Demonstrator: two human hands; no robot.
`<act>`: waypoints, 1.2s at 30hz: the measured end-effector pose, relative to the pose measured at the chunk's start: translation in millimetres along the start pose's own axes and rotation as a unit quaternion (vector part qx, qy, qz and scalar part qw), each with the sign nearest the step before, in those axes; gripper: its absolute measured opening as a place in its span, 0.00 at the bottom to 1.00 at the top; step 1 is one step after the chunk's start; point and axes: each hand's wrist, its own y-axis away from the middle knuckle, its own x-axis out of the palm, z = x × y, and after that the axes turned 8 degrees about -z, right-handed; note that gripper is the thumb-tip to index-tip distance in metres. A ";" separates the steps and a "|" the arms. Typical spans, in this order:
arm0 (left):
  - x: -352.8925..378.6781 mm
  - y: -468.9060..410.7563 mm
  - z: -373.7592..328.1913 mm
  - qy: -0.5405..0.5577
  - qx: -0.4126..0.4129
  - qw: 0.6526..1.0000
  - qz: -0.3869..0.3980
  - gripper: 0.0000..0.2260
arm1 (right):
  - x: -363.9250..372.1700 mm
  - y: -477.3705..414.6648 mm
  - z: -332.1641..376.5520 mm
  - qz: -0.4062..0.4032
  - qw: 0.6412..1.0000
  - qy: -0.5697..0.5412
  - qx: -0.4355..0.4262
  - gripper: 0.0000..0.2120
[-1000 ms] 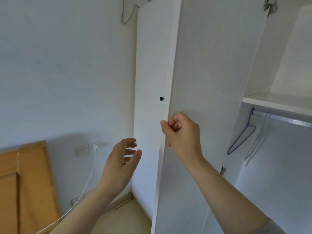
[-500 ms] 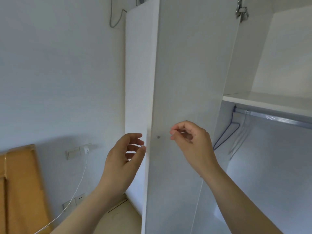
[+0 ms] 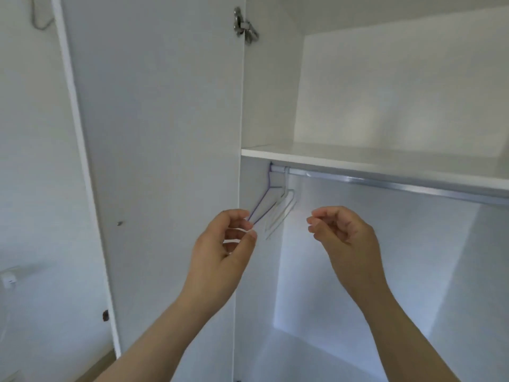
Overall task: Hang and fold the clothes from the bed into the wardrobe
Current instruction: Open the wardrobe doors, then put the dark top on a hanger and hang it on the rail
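A cable [image 3: 38, 22] loops down the wall [image 3: 27, 133] at the top left, cut off by the upper edge of the view. Lower on the wall sits a blurred white plug [image 3: 9, 281], too soft to make out in detail.

The wardrobe door [image 3: 165, 119] stands open with its inner face to the camera. A dark knob [image 3: 105, 315] pokes out at its left edge and a metal hinge [image 3: 243, 26] is fixed at its top right corner.

The left hand [image 3: 220, 255] is raised in front of the door's right edge. Its fingers are loosely curled, with a gap to the thumb, and closed round nothing. The lower corner of a purple hanger [image 3: 261, 206] runs behind its fingertips, and contact cannot be judged.

The wardrobe [image 3: 413, 92] fills the right half of the view, cut off at the right and the bottom. Under its white shelf [image 3: 358, 158], a metal rail [image 3: 399, 186] carries the purple hanger at its far left end. Pale white hangers [image 3: 282, 213] hang just beside it, overlapping so that their number is unclear.

The right hand [image 3: 344, 235] is held up inside the opening, below the rail and apart from the left hand. Its fingers are bent toward the thumb and grasp nothing.
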 end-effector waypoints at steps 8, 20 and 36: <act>128.5 -15.0 -19.5 0.088 0.042 0.987 0.126 0.11 | -112.8 -23.1 5.6 -0.148 0.984 0.094 -0.017 0.05; 295.6 -2.8 -34.1 0.298 0.043 0.867 0.397 0.11 | -212.5 -0.4 31.2 -0.427 0.861 0.274 -0.025 0.06; 290.2 175.5 -129.5 0.487 -0.009 0.575 0.657 0.11 | -201.7 203.4 151.3 -0.687 0.557 0.465 -0.025 0.06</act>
